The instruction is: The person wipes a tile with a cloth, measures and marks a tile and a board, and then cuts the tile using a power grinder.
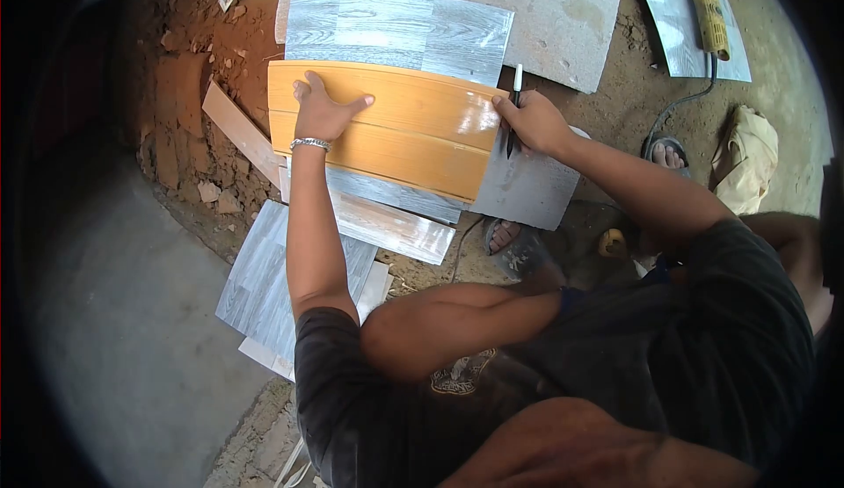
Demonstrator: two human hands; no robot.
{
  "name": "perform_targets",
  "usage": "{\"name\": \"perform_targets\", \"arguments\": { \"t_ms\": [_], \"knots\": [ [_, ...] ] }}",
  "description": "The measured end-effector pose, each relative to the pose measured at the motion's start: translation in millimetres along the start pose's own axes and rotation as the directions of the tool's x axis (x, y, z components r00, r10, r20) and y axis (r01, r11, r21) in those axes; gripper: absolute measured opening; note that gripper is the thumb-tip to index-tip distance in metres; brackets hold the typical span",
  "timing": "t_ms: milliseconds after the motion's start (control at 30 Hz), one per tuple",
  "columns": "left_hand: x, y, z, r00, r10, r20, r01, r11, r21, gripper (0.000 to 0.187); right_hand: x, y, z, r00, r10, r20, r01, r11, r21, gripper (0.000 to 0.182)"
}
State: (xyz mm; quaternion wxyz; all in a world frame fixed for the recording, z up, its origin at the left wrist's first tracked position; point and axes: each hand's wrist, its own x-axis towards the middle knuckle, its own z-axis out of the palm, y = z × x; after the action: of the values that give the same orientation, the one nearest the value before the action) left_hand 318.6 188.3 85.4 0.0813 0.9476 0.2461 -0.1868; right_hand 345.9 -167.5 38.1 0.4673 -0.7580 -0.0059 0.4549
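Note:
A yellow-orange board [396, 123] with lengthwise grooves lies across a grey wood-patterned tile [396, 31], which shows above and below it. My left hand [327, 112] rests on the board's left part, fingers spread, a bracelet at the wrist. At the right end of the board, my right hand [532, 120] is closed round a black marker [512, 136] with a white end, which stands roughly upright in the view. Its thumb touches the board's upper right corner. The undersides of the right fingers are partly hidden.
A large pale slab [563, 26] lies behind. More tile pieces [255, 286] and a narrow strip [396, 229] lie nearer my legs. At upper right are a yellow power tool [706, 13] with a cord, and a beige cloth [747, 161]. Broken rubble [209, 192] lies at left.

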Motion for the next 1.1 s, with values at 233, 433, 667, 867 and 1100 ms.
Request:
{"name": "perform_targets", "arguments": {
  "t_ms": [233, 433, 667, 867, 1100],
  "knots": [
    [2, 15, 4, 0.997, -0.043, 0.063, 0.040, 0.998, 0.048, 0.154, 1, 1, 0, 0.999, 0.034, 0.005, -0.034, 0.999, -0.003, 0.057],
    [-5, 32, -8, 0.992, -0.101, 0.077, 0.092, 0.990, 0.109, 0.149, 2, 0, 0, 0.999, 0.042, 0.011, -0.042, 0.999, 0.014, 0.056],
    [-14, 33, 14, 0.995, -0.019, 0.096, 0.022, 0.999, -0.028, 0.145, 5, 1, -2, 0.997, 0.069, 0.038, -0.071, 0.996, 0.048, 0.054],
    [-25, 70, 8, 0.984, -0.132, 0.117, 0.122, 0.989, 0.088, 0.153, 5, -1, -5, 0.996, 0.061, 0.064, -0.062, 0.998, 0.022, 0.054],
    [-18, 61, 21, 0.987, -0.129, 0.101, 0.123, 0.991, 0.057, 0.155, 17, -11, -48, 0.884, 0.082, 0.461, -0.267, 0.897, 0.353, 0.036]
  ]
}}
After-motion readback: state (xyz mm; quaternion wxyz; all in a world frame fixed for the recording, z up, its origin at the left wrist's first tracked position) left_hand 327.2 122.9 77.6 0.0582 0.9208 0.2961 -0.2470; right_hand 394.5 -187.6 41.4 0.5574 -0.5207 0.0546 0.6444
